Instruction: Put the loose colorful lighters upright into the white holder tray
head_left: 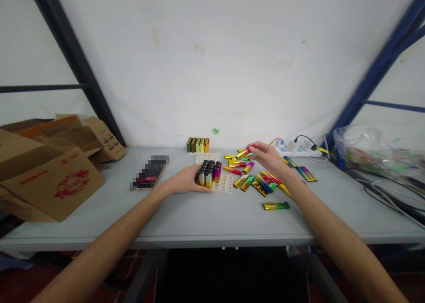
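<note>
Here, lighter (242, 153) within right grip (267, 156).

You see soft, even light on the wall (239, 72), glints on the lighters (263, 185), darkness beneath the tabletop (215, 216), wide-angle stretching, and a pixelated phone (151, 173).

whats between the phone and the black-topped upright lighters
In the head view, the person's left hand lies between the phone and the upright lighters, with a strip of grey tabletop showing between phone and hand.
</note>
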Demonstrator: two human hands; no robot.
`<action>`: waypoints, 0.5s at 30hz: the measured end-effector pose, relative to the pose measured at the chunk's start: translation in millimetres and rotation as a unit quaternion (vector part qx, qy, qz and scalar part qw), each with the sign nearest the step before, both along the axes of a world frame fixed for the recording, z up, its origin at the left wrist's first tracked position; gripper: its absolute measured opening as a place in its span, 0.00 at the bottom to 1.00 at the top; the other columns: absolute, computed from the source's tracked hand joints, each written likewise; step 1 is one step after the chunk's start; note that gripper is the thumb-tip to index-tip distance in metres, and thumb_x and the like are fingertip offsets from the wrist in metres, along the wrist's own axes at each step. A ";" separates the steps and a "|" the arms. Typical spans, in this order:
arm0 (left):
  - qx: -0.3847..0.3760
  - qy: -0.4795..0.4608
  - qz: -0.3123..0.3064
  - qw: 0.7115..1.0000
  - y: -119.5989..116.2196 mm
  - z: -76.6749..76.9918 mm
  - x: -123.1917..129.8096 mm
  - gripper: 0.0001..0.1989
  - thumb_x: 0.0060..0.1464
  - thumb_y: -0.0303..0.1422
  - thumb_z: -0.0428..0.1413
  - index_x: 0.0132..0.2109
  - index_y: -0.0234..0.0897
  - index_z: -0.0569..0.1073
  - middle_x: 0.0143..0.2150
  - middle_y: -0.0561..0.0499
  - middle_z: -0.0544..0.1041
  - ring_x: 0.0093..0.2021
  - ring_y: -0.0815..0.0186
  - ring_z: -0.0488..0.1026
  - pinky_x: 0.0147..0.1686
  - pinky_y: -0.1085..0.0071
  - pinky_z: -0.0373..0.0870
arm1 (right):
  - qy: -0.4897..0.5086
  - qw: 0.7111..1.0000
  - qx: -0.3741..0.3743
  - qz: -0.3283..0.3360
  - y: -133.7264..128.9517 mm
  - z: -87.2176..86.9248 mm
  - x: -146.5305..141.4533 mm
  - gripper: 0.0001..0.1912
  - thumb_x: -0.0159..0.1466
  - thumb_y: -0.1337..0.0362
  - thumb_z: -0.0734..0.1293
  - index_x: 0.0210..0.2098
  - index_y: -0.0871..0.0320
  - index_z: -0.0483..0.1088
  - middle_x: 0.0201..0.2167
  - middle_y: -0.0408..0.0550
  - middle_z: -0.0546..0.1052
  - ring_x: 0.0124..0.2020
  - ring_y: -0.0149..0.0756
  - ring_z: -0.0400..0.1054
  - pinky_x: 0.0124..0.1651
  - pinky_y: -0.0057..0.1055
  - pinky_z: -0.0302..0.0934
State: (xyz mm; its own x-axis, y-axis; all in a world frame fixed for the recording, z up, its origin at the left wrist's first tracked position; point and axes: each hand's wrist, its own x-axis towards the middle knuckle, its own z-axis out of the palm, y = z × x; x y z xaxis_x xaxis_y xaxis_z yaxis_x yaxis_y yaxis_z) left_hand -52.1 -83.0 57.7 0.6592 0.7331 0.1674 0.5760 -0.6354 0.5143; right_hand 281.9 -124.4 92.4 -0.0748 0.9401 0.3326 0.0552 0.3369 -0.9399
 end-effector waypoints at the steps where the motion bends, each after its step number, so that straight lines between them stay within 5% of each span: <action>1: -0.001 -0.001 -0.001 1.000 -0.5 0.6 0.2 0.44 0.38 0.57 0.69 0.58 0.36 0.75 0.57 0.42 0.80 0.55 0.44 0.77 0.58 0.55 0.73 | 0.033 0.999 -0.010 0.008 -2.2 -0.1 -6.6 0.20 0.57 0.48 0.76 0.38 0.55 0.73 0.41 0.48 0.79 0.45 0.39 0.73 0.50 0.38 0.67; 8: 0.006 -0.004 -0.002 1.000 -1.1 -0.6 -1.0 0.44 0.38 0.57 0.69 0.59 0.36 0.74 0.60 0.41 0.78 0.58 0.44 0.76 0.59 0.55 0.71 | 0.024 0.993 -0.032 0.111 -5.4 -15.8 -32.4 0.23 0.62 0.43 0.72 0.43 0.52 0.63 0.28 0.39 0.73 0.27 0.32 0.69 0.34 0.31 0.64; 12: 0.003 -0.012 -0.012 1.000 -1.0 -1.2 -1.2 0.44 0.40 0.56 0.70 0.60 0.38 0.73 0.60 0.43 0.78 0.58 0.46 0.75 0.61 0.56 0.69 | -0.051 0.995 -0.043 0.078 -7.9 -21.4 -41.6 0.23 0.65 0.40 0.67 0.44 0.50 0.61 0.23 0.32 0.62 0.19 0.26 0.52 0.22 0.25 0.50; 15: 0.000 -0.013 -0.011 1.000 -1.0 -0.9 -0.8 0.43 0.39 0.56 0.70 0.60 0.39 0.73 0.60 0.44 0.78 0.58 0.47 0.76 0.61 0.57 0.70 | -0.132 0.991 -0.008 0.015 -8.9 -22.7 -47.2 0.22 0.68 0.39 0.62 0.43 0.52 0.62 0.23 0.33 0.61 0.21 0.28 0.54 0.24 0.26 0.51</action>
State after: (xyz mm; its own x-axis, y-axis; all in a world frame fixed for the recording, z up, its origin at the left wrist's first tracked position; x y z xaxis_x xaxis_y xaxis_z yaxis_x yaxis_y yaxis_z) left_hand -52.9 -84.0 56.8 0.6709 0.7180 0.1854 0.5478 -0.6484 0.5286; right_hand 234.6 -133.3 69.6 -0.1859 0.9410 0.2826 0.2900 0.3274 -0.8993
